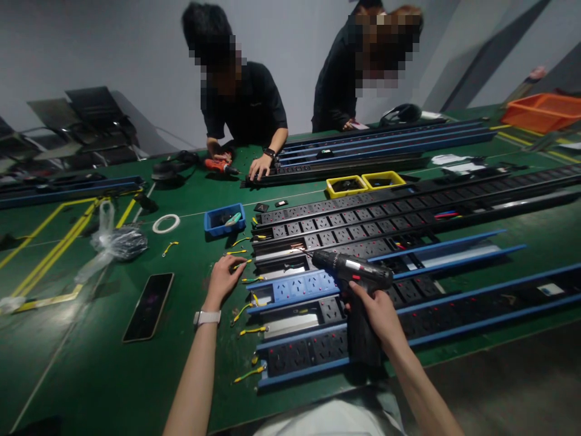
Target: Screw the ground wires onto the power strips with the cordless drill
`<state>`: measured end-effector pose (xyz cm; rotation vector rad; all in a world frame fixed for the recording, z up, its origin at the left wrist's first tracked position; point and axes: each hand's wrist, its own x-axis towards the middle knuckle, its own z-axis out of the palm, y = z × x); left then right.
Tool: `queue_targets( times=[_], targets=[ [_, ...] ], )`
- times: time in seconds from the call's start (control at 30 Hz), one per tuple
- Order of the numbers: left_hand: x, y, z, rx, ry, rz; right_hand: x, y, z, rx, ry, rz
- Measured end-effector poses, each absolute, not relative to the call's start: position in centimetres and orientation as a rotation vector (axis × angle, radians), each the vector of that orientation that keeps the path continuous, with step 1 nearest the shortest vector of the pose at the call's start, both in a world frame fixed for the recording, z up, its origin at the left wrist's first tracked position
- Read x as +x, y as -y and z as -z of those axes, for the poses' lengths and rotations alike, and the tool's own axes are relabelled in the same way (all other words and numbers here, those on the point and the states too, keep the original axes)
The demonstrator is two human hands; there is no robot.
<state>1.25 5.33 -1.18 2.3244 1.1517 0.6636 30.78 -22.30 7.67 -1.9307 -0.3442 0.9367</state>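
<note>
My right hand (374, 306) is wrapped round the grip of a black power drill (354, 269), its bit pointing left over the black socket strips (318, 233). Close to the strips' left ends, my left hand (226, 277) has its fingers pinched at a short yellow-green wire (240, 264). More yellow-green wires (254, 330) stick out from the ends of neighbouring strips. Below the drill's front lies a strip with a blue face (297, 287). Nearest my body is a strip with blue side rails (302, 357).
A blue bin (224, 220), two yellow bins (346, 186), a white ring (166, 224), a plastic bag (118, 242) and a phone (149, 307) lie on the green table (91, 375). Across it, one person (249, 103) holds a red drill (221, 165); another person (338, 85) stands right. An orange basket (542, 112) is far right.
</note>
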Motion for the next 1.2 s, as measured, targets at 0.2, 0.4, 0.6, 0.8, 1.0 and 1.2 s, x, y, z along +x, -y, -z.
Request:
queue_targets(
  times=[0.2,0.4,0.6,0.8,1.0,1.2],
  targets=[
    [1.3,-5.2,1.2,2.33,-1.15,-0.651,30.6,22.3,-8.2,-1.939,0.351,-0.924],
    [1.2,-5.3,1.2,2.332,-1.162,-0.643,30.8,22.5,-7.7,-1.976,0.406,-0.894],
    [1.2,-5.3,1.0,2.353,-1.149,-0.652,30.8,22.6,-7.2,-1.937,0.398,-0.901],
    [1.1,-5.2,1.1,2.354,-1.155,-0.669,30.7,22.5,-7.8,-1.965,0.42,-0.896],
    [1.2,-5.2,0.9,2.328,-1.168,-0.657,30.7,22.4,-8.0,-1.974,0.435,-0.902],
    [1.2,-5.2,1.0,2.315,-1.155,-0.661,30.7,22.6,-7.4,-1.931,0.425,-0.892]
  ],
)
